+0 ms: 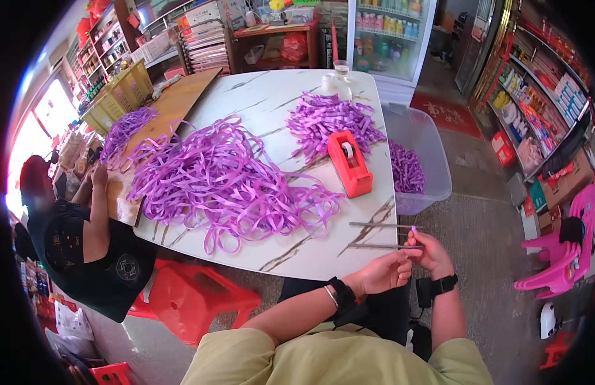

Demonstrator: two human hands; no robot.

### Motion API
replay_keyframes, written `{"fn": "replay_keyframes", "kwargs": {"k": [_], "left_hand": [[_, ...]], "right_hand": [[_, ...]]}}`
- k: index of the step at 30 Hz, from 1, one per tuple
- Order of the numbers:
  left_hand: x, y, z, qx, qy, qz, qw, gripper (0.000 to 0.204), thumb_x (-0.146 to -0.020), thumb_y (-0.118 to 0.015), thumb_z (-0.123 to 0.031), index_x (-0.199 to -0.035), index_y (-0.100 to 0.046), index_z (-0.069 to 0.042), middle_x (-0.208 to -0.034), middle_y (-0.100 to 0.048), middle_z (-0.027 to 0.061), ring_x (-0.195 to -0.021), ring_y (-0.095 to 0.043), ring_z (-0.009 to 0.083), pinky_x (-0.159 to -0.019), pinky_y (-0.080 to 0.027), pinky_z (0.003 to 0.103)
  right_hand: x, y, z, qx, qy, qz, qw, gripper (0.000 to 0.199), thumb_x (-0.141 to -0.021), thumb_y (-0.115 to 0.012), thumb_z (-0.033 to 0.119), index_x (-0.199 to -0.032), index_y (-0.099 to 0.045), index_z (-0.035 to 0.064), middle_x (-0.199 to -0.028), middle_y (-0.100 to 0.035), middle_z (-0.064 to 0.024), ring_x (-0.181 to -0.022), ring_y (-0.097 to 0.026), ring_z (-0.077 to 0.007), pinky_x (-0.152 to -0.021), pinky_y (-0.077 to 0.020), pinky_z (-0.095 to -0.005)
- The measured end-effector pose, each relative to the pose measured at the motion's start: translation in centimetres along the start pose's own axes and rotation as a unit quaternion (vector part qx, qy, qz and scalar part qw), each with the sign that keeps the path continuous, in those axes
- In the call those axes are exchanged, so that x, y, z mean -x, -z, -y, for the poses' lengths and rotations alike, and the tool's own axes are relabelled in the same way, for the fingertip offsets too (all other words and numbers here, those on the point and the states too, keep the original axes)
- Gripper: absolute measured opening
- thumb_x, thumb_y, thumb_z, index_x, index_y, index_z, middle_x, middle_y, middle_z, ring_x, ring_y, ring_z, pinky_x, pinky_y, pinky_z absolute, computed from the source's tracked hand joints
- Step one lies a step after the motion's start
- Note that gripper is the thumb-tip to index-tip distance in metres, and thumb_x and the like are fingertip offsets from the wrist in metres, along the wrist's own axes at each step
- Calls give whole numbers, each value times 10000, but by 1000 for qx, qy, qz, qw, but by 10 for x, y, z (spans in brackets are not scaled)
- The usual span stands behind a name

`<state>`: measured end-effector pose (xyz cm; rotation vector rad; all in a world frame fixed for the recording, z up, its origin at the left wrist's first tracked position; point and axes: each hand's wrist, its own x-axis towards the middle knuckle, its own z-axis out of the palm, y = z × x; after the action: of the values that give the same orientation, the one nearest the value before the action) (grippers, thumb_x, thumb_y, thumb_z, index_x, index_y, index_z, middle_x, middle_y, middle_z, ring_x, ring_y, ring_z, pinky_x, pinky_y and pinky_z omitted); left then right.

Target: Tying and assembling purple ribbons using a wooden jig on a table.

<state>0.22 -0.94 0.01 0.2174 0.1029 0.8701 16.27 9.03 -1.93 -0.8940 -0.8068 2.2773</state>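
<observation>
Two thin metal rods stick out side by side over the table's near right corner, their right ends by my fingers. My right hand is closed in a pinch at those ends, on a small bit of purple ribbon. Curled beside it, my left hand has thumb and forefinger meeting the right fingertips; what it pinches is hidden. A big loose tangle of purple ribbons covers the table's middle. Behind a red tape dispenser lies a heap of short, folded purple ribbon pieces.
Beside the marble-patterned table, a clear plastic bin holds more ribbon pieces. At the left, a co-worker handles ribbons by a wooden board. A red stool stands near the table; a jar is at its back.
</observation>
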Motion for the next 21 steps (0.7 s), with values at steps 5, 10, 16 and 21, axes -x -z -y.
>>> {"fn": "replay_keyframes", "kwargs": {"k": [5, 10, 16, 21], "left_hand": [[2, 2, 1, 12, 0, -4, 1000, 323, -869, -370, -168, -1174, -442, -89, -645, -338, -27, -616, -386, 93, -590, -358, 206], [2, 1, -1, -2, -14, -3, 1000, 321, -876, -369, -178, -1175, -444, -92, -644, -333, -29, -615, -381, 91, -586, -357, 204], [1, -1, -2, 6, 0, -22, 1000, 320, -894, -344, -185, -1185, -430, -83, -639, -318, -26, -603, -360, 92, -581, -345, 211], [-3, -2, 1, 10, 8, 7, 1000, 312, -886, -363, -168, -1179, -414, -76, -638, -325, -22, -597, -349, 91, -565, -326, 217]], "right_hand": [[1, -7, 2, 30, 11, -17, 999, 155, -858, -506, 189, -843, -542, 40, -714, -559, -25, -714, -561, -155, -703, -465, -287], [1, -13, 2, 51, 24, -46, 997, 168, -860, -505, 193, -839, -536, 30, -712, -551, -31, -684, -555, -144, -675, -467, -271], [0, -9, -1, 28, 30, -65, 997, 166, -856, -516, 203, -828, -534, 41, -684, -538, -24, -602, -521, -120, -572, -454, -260], [66, 77, 44, -72, 206, -208, 954, 220, -855, -527, 269, -847, -551, 51, -690, -534, 2, -577, -511, -91, -540, -440, -226]]}}
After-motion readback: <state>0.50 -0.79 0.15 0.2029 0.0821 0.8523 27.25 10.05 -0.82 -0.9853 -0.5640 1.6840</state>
